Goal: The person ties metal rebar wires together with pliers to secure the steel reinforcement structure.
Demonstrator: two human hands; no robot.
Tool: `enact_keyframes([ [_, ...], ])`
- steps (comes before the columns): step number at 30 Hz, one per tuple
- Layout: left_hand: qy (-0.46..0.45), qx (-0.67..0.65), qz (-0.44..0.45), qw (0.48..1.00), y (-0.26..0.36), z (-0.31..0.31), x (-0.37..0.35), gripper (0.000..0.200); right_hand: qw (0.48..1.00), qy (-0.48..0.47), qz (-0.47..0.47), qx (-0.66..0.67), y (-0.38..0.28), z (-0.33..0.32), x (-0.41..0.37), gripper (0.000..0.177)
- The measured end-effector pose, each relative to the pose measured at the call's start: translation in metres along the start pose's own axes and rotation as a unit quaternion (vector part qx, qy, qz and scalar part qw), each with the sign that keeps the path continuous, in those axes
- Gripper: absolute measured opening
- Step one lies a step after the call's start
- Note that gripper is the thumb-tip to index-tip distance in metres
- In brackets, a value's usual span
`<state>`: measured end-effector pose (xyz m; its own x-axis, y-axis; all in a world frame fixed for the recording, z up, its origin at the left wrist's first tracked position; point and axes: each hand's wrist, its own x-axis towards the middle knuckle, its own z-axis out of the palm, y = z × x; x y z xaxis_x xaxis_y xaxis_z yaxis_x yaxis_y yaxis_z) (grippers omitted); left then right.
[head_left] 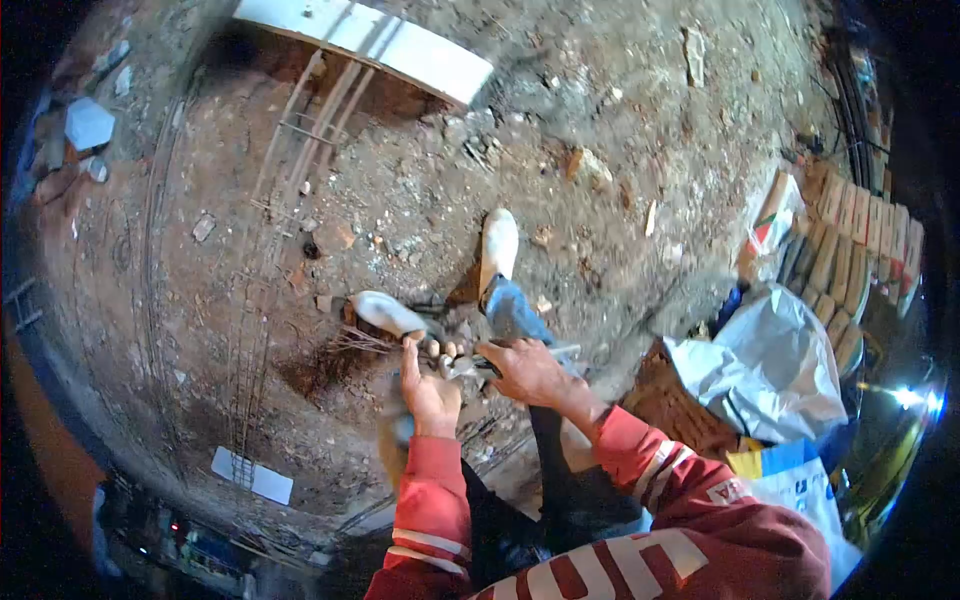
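My right hand [528, 370] is closed around a metal hand tool that looks like pliers [462, 367], with a thin end sticking out past the knuckles to the right. Its head points left, close to the fingertips of my left hand [431, 392]. That hand is turned palm up and cupped, thumb standing apart from the curled fingers, with no object visible on the bare palm. Beneath both hands are my light-coloured boots [498, 245] on rough soil. A bundle of thin rusty wire [362, 340] lies beside the left boot.
Long rebar cages [322, 125] stretch over the dirt, passing across a white board [372, 42] at the top. Another white board [252, 476] lies lower left. At right are a silver sheet [770, 365], stacked bricks [840, 250] and printed sacks [795, 480]. Rubble covers the ground.
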<state>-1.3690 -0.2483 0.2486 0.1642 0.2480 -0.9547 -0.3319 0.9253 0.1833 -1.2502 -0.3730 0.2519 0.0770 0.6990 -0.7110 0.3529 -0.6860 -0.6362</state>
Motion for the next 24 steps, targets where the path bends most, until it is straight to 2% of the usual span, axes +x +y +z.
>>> enact_keyframes([
  [5, -0.034, -0.038, 0.027, 0.998, 0.0, 0.003, 0.018, 0.025, 0.999, 0.026, -0.007, -0.027, 0.006, -0.033, 0.011, 0.051],
  [7, -0.049, 0.009, 0.023, 0.998, 0.007, 0.012, 0.02, 0.026, 0.998, -0.014, -0.005, -0.062, 0.002, -0.057, 0.017, 0.045],
  [8, -0.057, 0.008, 0.024, 0.998, 0.013, 0.02, 0.025, 0.026, 0.995, 0.053, -0.058, -0.059, 0.002, -0.069, 0.018, 0.042],
  [9, -0.077, 0.081, 0.044, 0.993, 0.018, 0.026, 0.024, 0.03, 0.995, 0.053, -0.058, -0.062, 0.005, -0.08, 0.017, 0.042],
  [11, -0.113, 0.216, 0.089, 0.966, 0.028, 0.037, 0.022, 0.04, 0.987, 0.116, -0.066, -0.087, 0.016, -0.105, 0.018, 0.04],
  [13, -0.143, 0.255, 0.098, 0.951, 0.042, 0.036, 0.029, 0.041, 0.98, 0.177, -0.073, -0.055, 0.036, -0.129, 0.021, 0.037],
  [14, -0.137, 0.3, 0.106, 0.938, 0.047, 0.028, 0.037, 0.039, 0.975, 0.216, -0.043, -0.037, 0.04, -0.141, 0.017, 0.031],
  [15, -0.131, 0.346, 0.114, 0.922, 0.053, 0.024, 0.043, 0.037, 0.96, 0.271, -0.031, -0.059, 0.043, -0.154, 0.011, 0.027],
  [16, -0.083, 0.423, 0.139, 0.892, 0.061, 0.029, 0.048, 0.032, 0.943, 0.33, -0.039, -0.026, 0.064, -0.158, 0.013, 0.023],
  [17, -0.045, 0.475, 0.167, 0.863, 0.071, 0.036, 0.054, 0.028, 0.93, 0.368, 0.0, -0.022, 0.08, -0.164, 0.007, 0.017],
  [19, -0.021, 0.523, 0.22, 0.823, 0.086, 0.036, 0.083, 0.025, 0.895, 0.439, 0.077, -0.005, 0.096, -0.18, -0.005, 0.023],
  [21, -0.05, 0.542, 0.286, 0.789, 0.099, 0.04, 0.126, 0.021, 0.849, 0.52, 0.095, 0.032, 0.115, -0.199, -0.004, 0.027],
  [23, -0.031, 0.612, 0.393, 0.685, 0.11, 0.057, 0.168, 0.016, 0.816, 0.569, 0.1, -0.024, 0.177, -0.21, -0.002, 0.025],
  [24, -0.034, 0.619, 0.401, 0.674, 0.114, 0.081, 0.178, 0.016, 0.805, 0.584, 0.104, 0.029, 0.206, -0.215, 0.006, 0.026],
])
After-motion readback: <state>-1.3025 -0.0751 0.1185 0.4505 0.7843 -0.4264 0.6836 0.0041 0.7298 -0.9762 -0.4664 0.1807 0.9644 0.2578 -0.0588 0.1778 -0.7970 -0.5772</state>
